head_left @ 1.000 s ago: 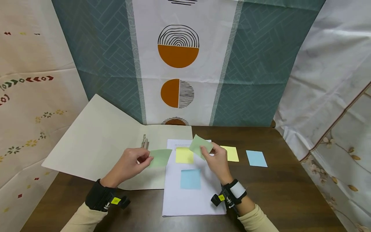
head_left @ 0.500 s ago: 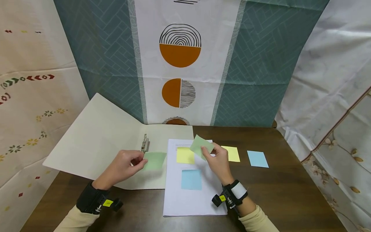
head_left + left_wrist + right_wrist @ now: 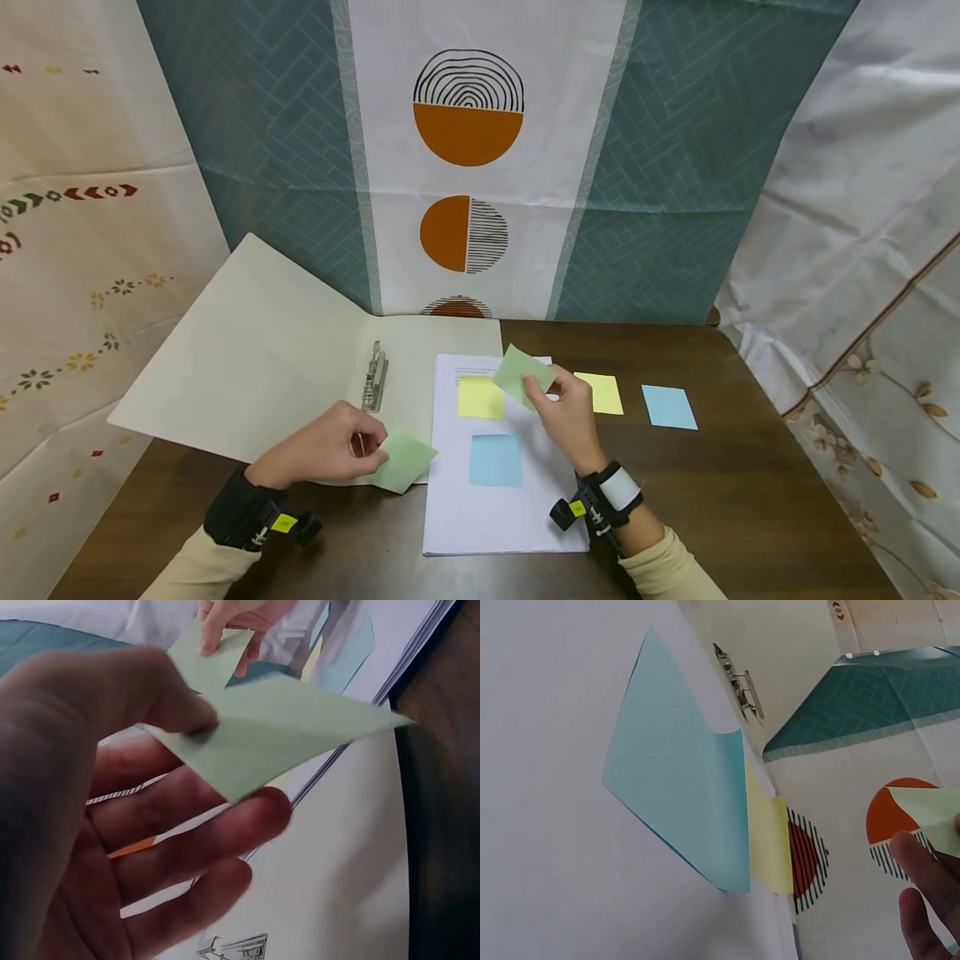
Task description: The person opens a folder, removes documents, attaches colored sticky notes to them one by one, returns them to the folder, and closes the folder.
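My left hand [image 3: 330, 443] pinches a green sticky note [image 3: 406, 462] between thumb and fingers, over the folder's lower edge, left of the paper stack. In the left wrist view that note [image 3: 277, 731] hangs tilted from the thumb. A second green sticky note [image 3: 519, 372] is pinched by my right hand [image 3: 567, 414] above the upper part of the paper stack [image 3: 480, 521]. On the top sheet lie a yellow sticky note [image 3: 481, 397] and a blue sticky note [image 3: 496, 460]; in the right wrist view the blue note's [image 3: 682, 780] one edge curls up.
An open white binder [image 3: 262, 358] with a metal clip mechanism [image 3: 375, 379] lies at the left, its cover raised. Another yellow note [image 3: 598, 393] and another blue note [image 3: 669, 407] lie on the brown table [image 3: 750, 500] at the right. A patterned cloth [image 3: 480, 233] hangs behind.
My left hand has moved left and then down, away from the paper stack, carrying its green note, which has turned. My right hand stays nearly in place with its note.
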### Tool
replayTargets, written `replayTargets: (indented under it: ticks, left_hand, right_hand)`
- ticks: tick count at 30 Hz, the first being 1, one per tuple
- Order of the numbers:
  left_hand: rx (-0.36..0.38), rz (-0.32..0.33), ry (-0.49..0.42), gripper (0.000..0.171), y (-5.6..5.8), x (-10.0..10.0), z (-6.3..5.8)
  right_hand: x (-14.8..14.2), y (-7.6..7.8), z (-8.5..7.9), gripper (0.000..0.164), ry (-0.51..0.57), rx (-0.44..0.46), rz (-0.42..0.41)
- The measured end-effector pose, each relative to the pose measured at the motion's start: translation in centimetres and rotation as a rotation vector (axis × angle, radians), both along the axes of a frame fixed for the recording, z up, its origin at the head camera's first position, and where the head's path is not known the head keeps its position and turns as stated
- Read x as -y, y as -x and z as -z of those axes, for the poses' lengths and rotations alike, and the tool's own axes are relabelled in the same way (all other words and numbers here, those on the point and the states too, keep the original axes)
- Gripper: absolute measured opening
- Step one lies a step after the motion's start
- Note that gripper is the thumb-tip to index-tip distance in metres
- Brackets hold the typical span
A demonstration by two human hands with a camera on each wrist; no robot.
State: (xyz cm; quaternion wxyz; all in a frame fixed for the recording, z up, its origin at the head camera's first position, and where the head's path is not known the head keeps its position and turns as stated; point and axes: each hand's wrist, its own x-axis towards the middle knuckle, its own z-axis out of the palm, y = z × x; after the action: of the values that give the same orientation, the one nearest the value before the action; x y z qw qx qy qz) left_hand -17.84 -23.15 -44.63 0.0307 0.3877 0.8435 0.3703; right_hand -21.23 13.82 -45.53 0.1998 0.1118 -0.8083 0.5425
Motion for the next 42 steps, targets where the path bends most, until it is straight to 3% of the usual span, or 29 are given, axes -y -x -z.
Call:
replayTargets:
  ticks: [10, 16, 21, 29, 35, 42]
  left_hand:
    - [0.323, 0.104, 0.062, 0.026, -0.2, 0.2, 0.0]
    - [0.380, 0.106, 0.148, 0.023, -0.4, -0.2, 0.4]
    - [0.351, 0.073, 0.229, 0.028, -0.6, -0.6, 0.7]
    - [0.195, -0.037, 0.361, 0.039, -1.2, -1.0, 0.7]
    - [0.119, -0.119, 0.438, 0.039, -1.5, -1.0, 0.8]
    - [0.127, -0.131, 0.412, 0.036, -1.2, -0.9, 1.0]
  right_hand:
    - [0.0, -0.2, -0.1, 0.016, 0.011, -0.010, -0.009]
    - [0.0, 0.0, 0.1, 0.018, 0.004, -0.005, -0.012]
    - [0.0, 0.0, 0.1, 0.018, 0.007, -0.004, -0.014]
    - [0.1, -0.1, 0.3, 0.016, 0.004, -0.025, -0.016]
    - [0.2, -0.2, 0.3, 0.016, 0.001, -0.021, -0.020]
    - [0.3, -0.3, 0.1, 0.016, 0.009, -0.012, -0.028]
